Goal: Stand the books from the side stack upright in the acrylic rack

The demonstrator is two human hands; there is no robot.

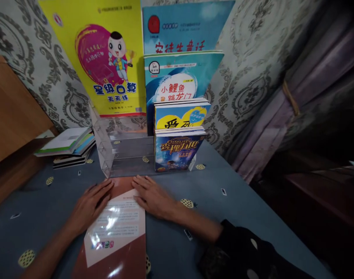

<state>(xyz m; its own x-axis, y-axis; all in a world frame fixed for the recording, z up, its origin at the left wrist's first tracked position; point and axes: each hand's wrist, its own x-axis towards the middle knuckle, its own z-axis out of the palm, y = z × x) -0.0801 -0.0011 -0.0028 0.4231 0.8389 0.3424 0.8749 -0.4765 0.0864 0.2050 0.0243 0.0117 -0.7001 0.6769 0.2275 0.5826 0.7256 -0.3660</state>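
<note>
A reddish-brown book [115,236] with a white text panel lies flat on the blue table, back cover up. My left hand [91,205] rests flat on its left edge, fingers stretched out. My right hand [153,195] lies flat on its upper right corner, fingers spread. Just beyond the book stands a clear acrylic tiered rack [121,149]. The rack's right side holds a dark blue fantasy book [178,149], a yellow-and-blue book [181,114], a teal book [179,79] and a light blue book [184,27]. A big yellow workbook [104,58] stands at the rack's back left.
A stack of thin books [68,147] lies on the table to the left of the rack. A wooden board [11,108] stands at the far left. Patterned wallpaper backs the rack. A tied purple curtain [296,100] hangs on the right, with dark furniture [316,193] below it.
</note>
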